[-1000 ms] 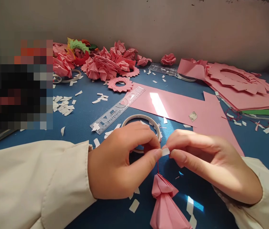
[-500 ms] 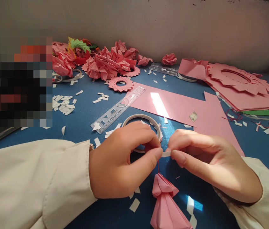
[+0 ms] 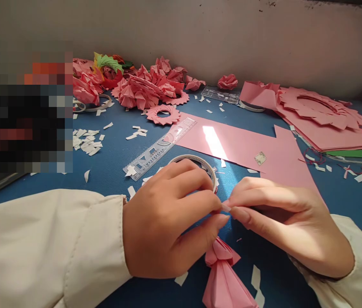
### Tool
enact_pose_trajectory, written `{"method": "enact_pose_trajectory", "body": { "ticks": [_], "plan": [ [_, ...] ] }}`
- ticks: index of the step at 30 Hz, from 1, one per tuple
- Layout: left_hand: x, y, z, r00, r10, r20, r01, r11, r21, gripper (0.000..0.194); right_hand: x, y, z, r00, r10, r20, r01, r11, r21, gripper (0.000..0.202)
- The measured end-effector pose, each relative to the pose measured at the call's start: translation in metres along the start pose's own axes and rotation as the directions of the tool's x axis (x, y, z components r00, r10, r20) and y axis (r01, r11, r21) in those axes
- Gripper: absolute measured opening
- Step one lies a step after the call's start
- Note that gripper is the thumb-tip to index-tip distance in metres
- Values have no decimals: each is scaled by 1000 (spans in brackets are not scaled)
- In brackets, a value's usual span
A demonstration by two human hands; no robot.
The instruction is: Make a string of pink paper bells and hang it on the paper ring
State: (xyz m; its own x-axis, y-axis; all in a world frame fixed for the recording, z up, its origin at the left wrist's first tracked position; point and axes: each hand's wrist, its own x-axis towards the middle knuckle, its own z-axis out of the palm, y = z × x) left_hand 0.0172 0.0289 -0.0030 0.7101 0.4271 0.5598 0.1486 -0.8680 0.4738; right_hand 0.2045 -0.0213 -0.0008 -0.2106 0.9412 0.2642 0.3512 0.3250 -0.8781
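Note:
A short white strip of double-sided tape (image 3: 226, 208) runs between the fingertips of both hands. My right hand (image 3: 283, 222) pinches its right end between thumb and forefinger. At the other end, my left hand (image 3: 177, 226) has its forefinger tip against the strip, the thumb just below, and the fingers curled. Under my left hand a roll of tape (image 3: 213, 173) lies flat, partly hidden. Just below the hands rests a folded pink paper figure (image 3: 227, 282); the fingers hide its top end.
A clear plastic ruler (image 3: 155, 152) lies beyond my left hand, overlapping a pink paper sheet (image 3: 245, 147). Pink folded paper pieces (image 3: 139, 92) are heaped at the back. White paper scraps (image 3: 87, 141) litter the blue table (image 3: 110, 171). A pink paper ring (image 3: 322, 107) sits back right.
My left hand has moved slightly right and down, closer to my right hand. Less of the tape strip shows, and the red string above the pink figure is now hidden.

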Motion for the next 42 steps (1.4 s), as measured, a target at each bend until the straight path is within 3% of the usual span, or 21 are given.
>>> {"method": "enact_pose_trajectory", "body": {
  "ticks": [9, 17, 32, 42],
  "plan": [
    [4, 1, -2, 994, -31, 107, 27, 999, 41, 16, 1, 0, 1, 999, -21, 31, 22, 999, -34, 10],
    [3, 2, -2, 991, -25, 129, 21, 999, 35, 15, -4, 3, 2, 1000, 22, 12, -22, 999, -35, 8],
    [4, 2, -1, 990, -16, 142, 7, 998, 64, 13, -7, 1, 6, 988, 146, -44, -146, 989, -8, 5],
    [5, -1, 0, 993, 23, 117, -29, 998, 57, 18, -8, 2, 5, 991, 134, -29, -135, 990, -34, 6]
  ]
}}
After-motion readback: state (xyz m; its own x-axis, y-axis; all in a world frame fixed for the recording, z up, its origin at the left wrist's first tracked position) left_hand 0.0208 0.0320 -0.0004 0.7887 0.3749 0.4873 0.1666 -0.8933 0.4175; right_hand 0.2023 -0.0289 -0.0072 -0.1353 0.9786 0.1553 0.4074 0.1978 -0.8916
